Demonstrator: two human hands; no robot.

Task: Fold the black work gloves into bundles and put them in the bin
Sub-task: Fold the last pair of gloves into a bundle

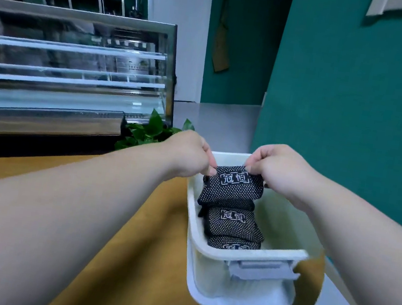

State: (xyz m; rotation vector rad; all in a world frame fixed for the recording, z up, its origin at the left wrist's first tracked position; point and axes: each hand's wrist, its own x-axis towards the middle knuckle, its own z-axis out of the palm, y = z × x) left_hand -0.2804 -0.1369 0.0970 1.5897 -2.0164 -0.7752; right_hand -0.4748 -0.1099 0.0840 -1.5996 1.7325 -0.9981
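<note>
A person's left hand and right hand pinched the far corners of a folded black glove bundle over the far end of a white plastic bin. The dotted bundle's long axis ran left to right between the two hands, across the bin's width. Its white printed label faced up toward the camera, and its far edge was raised while its near edge sloped down. That near edge rested on a second bundle lying in the bin with its label also up. A third bundle sat just behind that one, nearest the camera and partly hidden by the bin's rim. The three formed a row along the bin's length, which pointed away from the viewer.

Both arms reached forward, bare, with wrists bent down and knuckles uppermost. Each hand's fingers were curled, thumb and fingertips closed on the cloth.

The bin stood near the right edge of a yellow-brown table. A leafy green plant and a glass display case stood beyond it, with a green wall at right.
</note>
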